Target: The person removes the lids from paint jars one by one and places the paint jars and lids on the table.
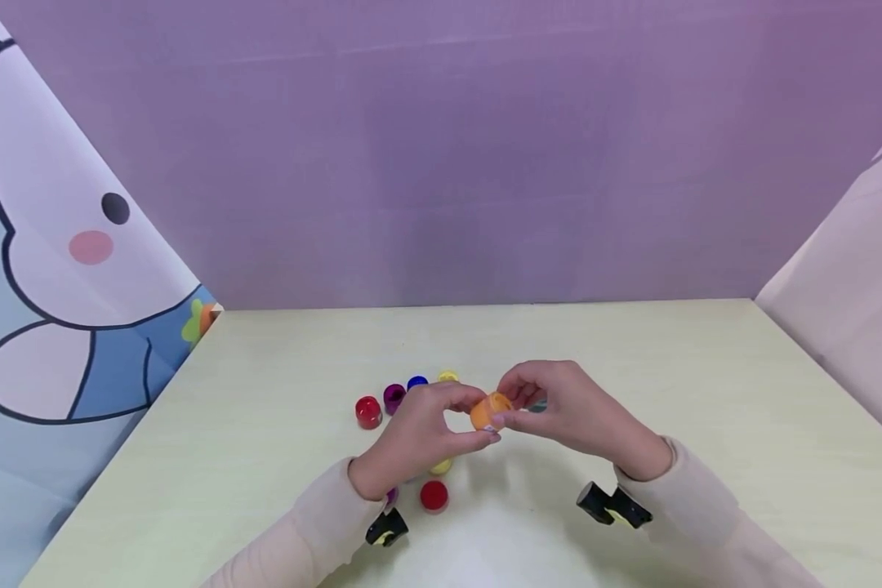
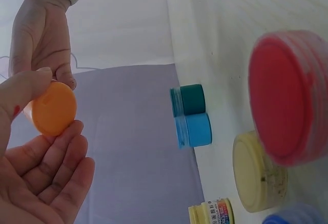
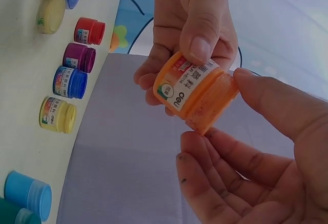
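Observation:
Between both hands, raised over the table, is a small orange paint jar (image 1: 489,412) with a printed label on its side. My left hand (image 1: 428,426) grips the jar's body near the base, thumb over the label in the right wrist view. My right hand (image 1: 569,406) pinches the jar's clear threaded neck (image 3: 212,103) between thumb and fingertips. The jar is tilted, and its round orange base (image 2: 54,109) faces the left wrist camera.
Red (image 1: 368,412), purple (image 1: 394,398), blue (image 3: 70,82) and yellow (image 3: 58,115) jars line up on the table, with light blue (image 2: 195,130) and green (image 2: 192,99) jars farther right. Nearer the body lie a red lid (image 1: 434,496) and a yellow lid (image 1: 441,467).

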`<state>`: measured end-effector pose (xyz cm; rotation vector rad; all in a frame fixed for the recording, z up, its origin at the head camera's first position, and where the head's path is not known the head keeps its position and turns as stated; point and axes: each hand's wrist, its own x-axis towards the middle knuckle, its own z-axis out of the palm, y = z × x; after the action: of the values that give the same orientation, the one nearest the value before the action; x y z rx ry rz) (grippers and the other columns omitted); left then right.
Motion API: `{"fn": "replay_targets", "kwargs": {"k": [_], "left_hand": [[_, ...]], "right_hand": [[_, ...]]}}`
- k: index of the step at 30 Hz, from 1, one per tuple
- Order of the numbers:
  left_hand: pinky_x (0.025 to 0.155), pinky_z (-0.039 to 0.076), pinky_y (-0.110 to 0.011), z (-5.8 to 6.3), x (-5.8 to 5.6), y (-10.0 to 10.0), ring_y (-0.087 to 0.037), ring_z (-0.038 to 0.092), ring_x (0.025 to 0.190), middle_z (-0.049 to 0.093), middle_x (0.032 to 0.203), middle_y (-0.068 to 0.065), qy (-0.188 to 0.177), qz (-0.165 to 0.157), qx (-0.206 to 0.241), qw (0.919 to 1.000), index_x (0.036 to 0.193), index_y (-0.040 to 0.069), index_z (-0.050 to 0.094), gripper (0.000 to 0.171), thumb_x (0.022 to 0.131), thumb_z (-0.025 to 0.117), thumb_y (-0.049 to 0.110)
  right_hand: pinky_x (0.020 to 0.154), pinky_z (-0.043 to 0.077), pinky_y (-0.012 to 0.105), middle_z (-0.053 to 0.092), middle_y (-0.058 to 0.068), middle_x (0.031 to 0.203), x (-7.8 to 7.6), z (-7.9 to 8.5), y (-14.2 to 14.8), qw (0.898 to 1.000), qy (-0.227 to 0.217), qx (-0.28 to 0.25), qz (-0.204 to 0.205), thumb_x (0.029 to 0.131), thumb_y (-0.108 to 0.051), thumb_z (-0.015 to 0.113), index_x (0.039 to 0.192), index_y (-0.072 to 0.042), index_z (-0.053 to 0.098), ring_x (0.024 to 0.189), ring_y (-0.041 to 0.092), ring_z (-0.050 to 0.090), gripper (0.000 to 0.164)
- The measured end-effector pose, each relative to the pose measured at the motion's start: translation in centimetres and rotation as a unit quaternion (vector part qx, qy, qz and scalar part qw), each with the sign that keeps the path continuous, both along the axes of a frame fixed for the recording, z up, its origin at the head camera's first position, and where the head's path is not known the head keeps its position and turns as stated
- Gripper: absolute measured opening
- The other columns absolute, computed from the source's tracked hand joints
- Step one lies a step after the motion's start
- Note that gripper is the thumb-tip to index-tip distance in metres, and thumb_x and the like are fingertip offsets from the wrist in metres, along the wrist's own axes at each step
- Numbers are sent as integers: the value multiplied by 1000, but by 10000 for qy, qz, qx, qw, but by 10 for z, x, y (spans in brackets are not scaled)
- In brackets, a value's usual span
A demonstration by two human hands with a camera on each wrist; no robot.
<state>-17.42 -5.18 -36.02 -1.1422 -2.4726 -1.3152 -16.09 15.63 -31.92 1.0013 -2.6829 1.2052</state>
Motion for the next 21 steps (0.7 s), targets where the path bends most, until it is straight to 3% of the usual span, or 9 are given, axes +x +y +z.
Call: {"fn": "replay_targets", "kwargs": {"k": [11, 21], "left_hand": [[74, 49, -27, 0, -1, 0, -3, 56, 84, 64, 92, 14, -385, -245, 220, 9987, 97, 18, 66, 27, 76, 72, 34], [74, 48, -25, 2, 1, 0, -2, 56, 82, 63, 90, 16, -610, -312, 75, 9976, 98, 20, 66, 29, 77, 70, 38]], "right_hand": [[68, 50, 28, 60, -11, 83, 1, 3, 3, 9990, 290, 33, 332, 78, -28, 71, 92, -16, 61, 73, 4, 57, 21], [71, 50, 31, 61, -9, 88, -1, 4, 6, 9952, 582, -27, 789, 79, -18, 70, 94, -14, 61, 78, 5, 58, 18]]}}
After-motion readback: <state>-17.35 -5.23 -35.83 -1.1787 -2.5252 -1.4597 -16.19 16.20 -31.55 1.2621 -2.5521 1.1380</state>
